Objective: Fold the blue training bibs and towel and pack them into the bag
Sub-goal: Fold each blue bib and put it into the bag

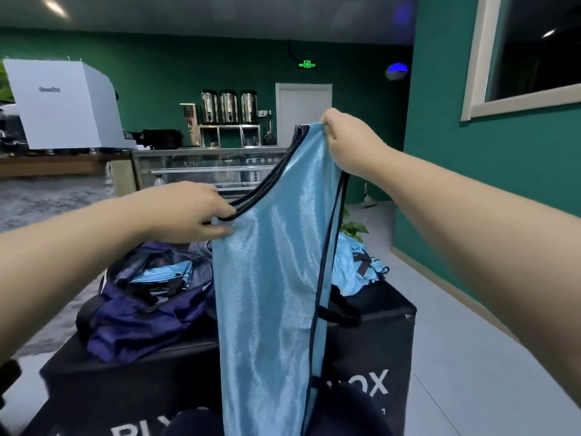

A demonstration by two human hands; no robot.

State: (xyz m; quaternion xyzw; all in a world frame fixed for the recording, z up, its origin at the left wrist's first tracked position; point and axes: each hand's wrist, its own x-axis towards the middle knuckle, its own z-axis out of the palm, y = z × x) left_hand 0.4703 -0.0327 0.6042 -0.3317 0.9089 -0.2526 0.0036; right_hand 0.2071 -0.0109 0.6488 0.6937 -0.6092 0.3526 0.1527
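one light blue bib (270,294) fills the middle of the head view, held up in the air in front of the person. its lower end runs off the bottom edge of the picture, so how long it hangs cannot be told. the cloth is shiny and thin with dark navy trim along its edges, and it looks doubled over lengthwise, with several trim lines lying together along the curved top edge.

the right hand (349,143) is raised high and pinches the top corner of the bib, its fingertips curled in and hidden behind the cloth. the left hand (195,212) sits lower and grips the dark trim at the dip of the top edge, thumb under and fingers over; the fingertips are partly covered by fabric.

behind the bib, a navy bag (141,303) lies open on a black box (371,347) that serves as the tabletop. folded light blue cloth (163,273) shows inside the bag's opening, but whether that is bibs or a towel cannot be told. more light blue cloth (355,269) lies heaped on the right part of the box, half hidden by the held bib. white lettering on the box front is cut off and partly covered.

far back, blurred, stands a counter (204,162) with three metal urns (229,107).
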